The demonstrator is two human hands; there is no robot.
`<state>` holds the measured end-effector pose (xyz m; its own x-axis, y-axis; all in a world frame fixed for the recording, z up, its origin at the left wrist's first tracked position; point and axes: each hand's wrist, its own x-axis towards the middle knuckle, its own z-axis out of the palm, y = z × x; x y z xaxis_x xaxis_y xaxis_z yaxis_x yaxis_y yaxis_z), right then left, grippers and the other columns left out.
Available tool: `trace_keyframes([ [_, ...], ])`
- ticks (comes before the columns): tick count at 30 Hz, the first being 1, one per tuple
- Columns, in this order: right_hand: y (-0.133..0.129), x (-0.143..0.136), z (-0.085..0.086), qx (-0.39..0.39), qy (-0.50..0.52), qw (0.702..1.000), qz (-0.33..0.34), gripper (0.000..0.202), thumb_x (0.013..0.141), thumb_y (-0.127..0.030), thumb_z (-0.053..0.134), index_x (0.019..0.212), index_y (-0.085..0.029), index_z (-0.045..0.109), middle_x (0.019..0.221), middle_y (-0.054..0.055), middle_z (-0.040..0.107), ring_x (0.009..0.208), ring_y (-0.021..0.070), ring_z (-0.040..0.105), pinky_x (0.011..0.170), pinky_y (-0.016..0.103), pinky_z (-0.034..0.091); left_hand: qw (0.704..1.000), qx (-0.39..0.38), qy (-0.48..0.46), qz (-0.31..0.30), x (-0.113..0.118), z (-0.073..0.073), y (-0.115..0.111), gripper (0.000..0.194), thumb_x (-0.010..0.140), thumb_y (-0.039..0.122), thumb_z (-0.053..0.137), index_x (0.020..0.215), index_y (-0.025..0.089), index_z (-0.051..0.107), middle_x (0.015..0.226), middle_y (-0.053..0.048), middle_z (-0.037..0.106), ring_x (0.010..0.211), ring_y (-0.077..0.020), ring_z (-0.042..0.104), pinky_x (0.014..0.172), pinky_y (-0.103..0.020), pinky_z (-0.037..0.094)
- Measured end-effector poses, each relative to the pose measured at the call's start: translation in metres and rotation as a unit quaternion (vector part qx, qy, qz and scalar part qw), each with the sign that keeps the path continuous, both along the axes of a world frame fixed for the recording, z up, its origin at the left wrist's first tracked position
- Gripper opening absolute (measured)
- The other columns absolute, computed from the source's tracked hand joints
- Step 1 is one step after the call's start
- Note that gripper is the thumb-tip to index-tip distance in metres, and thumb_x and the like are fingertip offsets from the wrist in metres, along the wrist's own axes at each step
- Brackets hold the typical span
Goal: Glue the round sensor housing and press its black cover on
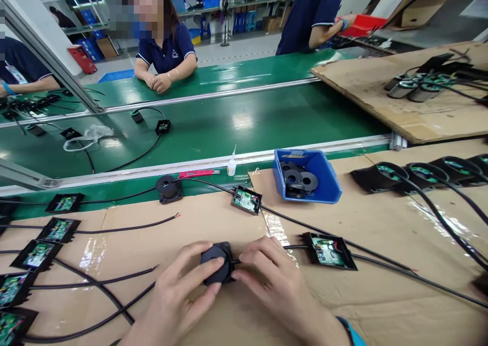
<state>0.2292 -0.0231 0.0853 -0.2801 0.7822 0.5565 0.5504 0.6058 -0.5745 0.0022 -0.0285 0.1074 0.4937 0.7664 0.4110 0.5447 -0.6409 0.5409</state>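
Note:
My left hand point(183, 285) grips a round black plastic housing point(215, 260) with a squared flange, thumb and fingers pressed on its face and rim. Beside it, my right hand point(269, 269) pinches a black cable point(236, 261) where it meets the housing's side. Past my right fingers the cable runs to an open black box with a green circuit board point(330, 250). Further off, a second boxed circuit board point(247, 199) is joined by cable to a similar round housing point(169, 188).
A blue bin point(308, 175) holds black round parts. Near it are a red utility knife point(198, 173) and a small white bottle point(231, 166). Boxed boards with cables point(60, 229) line the left; black housings point(387, 175) stand right. Co-workers are beyond the green conveyor point(213, 122).

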Motion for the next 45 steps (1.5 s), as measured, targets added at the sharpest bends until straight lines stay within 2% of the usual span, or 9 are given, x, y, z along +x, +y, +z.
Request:
trace_keyframes([
  [4, -0.001, 0.002, -0.002, -0.008, 0.013, 1.0, 0.012, 0.007, 0.093, -0.016, 0.064, 0.089, -0.017, 0.058, 0.083, 0.004, 0.062, 0.073, 0.0151, 0.054, 0.066, 0.03, 0.047, 1.0, 0.011, -0.005, -0.019, 0.002, 0.0, 0.002, 0.028, 0.093, 0.006, 0.059, 0.117, 0.017, 0.068, 0.13, -0.011, 0.057, 0.126, -0.0198, 0.054, 0.103, -0.029, 0.053],
  [9, -0.001, 0.003, 0.0, -0.01, 0.034, 0.999, 0.023, 0.006, 0.092, -0.01, 0.063, 0.09, -0.016, 0.061, 0.084, 0.006, 0.062, 0.075, 0.0146, 0.054, 0.066, 0.028, 0.048, 0.999, 0.013, -0.006, -0.042, 0.003, 0.005, 0.006, 0.031, 0.092, 0.004, 0.06, 0.118, 0.018, 0.069, 0.131, -0.012, 0.057, 0.127, -0.0232, 0.052, 0.101, -0.035, 0.055],
  [13, -0.001, 0.003, 0.001, -0.01, 0.043, 0.999, 0.021, 0.016, 0.09, -0.001, 0.057, 0.089, -0.016, 0.062, 0.083, 0.005, 0.062, 0.074, 0.0139, 0.054, 0.066, 0.028, 0.048, 0.998, 0.044, 0.018, -0.041, 0.002, 0.007, 0.006, 0.028, 0.092, 0.006, 0.06, 0.116, 0.018, 0.07, 0.128, -0.013, 0.061, 0.127, -0.0251, 0.053, 0.097, -0.038, 0.058],
  [21, -0.002, 0.004, 0.003, -0.021, 0.056, 0.998, 0.019, 0.018, 0.091, -0.001, 0.056, 0.09, -0.016, 0.064, 0.083, 0.005, 0.063, 0.074, 0.014, 0.055, 0.067, 0.029, 0.049, 0.993, 0.052, 0.099, -0.033, 0.001, 0.01, 0.002, 0.033, 0.092, 0.006, 0.06, 0.12, 0.023, 0.068, 0.129, -0.013, 0.064, 0.128, -0.0272, 0.054, 0.093, -0.041, 0.06],
  [28, -0.002, 0.006, 0.005, -0.025, 0.059, 0.998, 0.025, 0.02, 0.091, -0.001, 0.055, 0.094, -0.017, 0.065, 0.084, 0.005, 0.065, 0.074, 0.0142, 0.055, 0.067, 0.029, 0.049, 0.982, 0.112, 0.151, -0.012, 0.003, 0.003, -0.002, 0.041, 0.091, 0.001, 0.048, 0.12, 0.023, 0.067, 0.139, -0.012, 0.06, 0.133, -0.0303, 0.05, 0.103, -0.05, 0.052],
  [33, -0.003, 0.007, 0.005, -0.021, 0.058, 0.998, 0.026, 0.019, 0.091, 0.0, 0.056, 0.095, -0.016, 0.065, 0.085, 0.005, 0.065, 0.074, 0.014, 0.055, 0.067, 0.029, 0.048, 0.973, 0.147, 0.176, -0.033, 0.001, 0.003, -0.004, 0.041, 0.095, 0.002, 0.039, 0.123, 0.017, 0.066, 0.144, -0.016, 0.055, 0.138, -0.0299, 0.048, 0.108, -0.045, 0.049],
  [39, -0.003, 0.008, 0.004, -0.02, 0.053, 0.998, 0.037, 0.02, 0.092, 0.0, 0.053, 0.095, -0.016, 0.065, 0.084, 0.005, 0.066, 0.073, 0.0138, 0.055, 0.066, 0.029, 0.047, 0.963, 0.122, 0.236, -0.047, -0.007, 0.008, -0.006, 0.048, 0.097, 0.002, 0.034, 0.135, 0.019, 0.058, 0.151, -0.018, 0.047, 0.14, -0.0283, 0.046, 0.1, -0.038, 0.056],
  [42, -0.002, 0.008, 0.004, -0.014, 0.055, 0.998, 0.039, 0.021, 0.091, 0.001, 0.054, 0.096, -0.015, 0.065, 0.085, 0.005, 0.066, 0.074, 0.0141, 0.055, 0.066, 0.028, 0.047, 0.959, 0.127, 0.249, -0.056, -0.009, 0.008, -0.006, 0.047, 0.099, 0.006, 0.033, 0.137, 0.018, 0.056, 0.151, -0.02, 0.046, 0.14, -0.0295, 0.046, 0.098, -0.037, 0.057],
  [45, 0.0, 0.008, 0.005, -0.011, 0.057, 0.998, 0.038, 0.022, 0.09, 0.002, 0.053, 0.096, -0.015, 0.066, 0.084, 0.005, 0.066, 0.073, 0.014, 0.055, 0.065, 0.028, 0.048, 0.96, 0.151, 0.226, -0.068, -0.006, 0.008, -0.003, 0.043, 0.099, 0.006, 0.034, 0.131, 0.015, 0.06, 0.148, -0.021, 0.049, 0.141, -0.0313, 0.044, 0.102, -0.041, 0.055],
])
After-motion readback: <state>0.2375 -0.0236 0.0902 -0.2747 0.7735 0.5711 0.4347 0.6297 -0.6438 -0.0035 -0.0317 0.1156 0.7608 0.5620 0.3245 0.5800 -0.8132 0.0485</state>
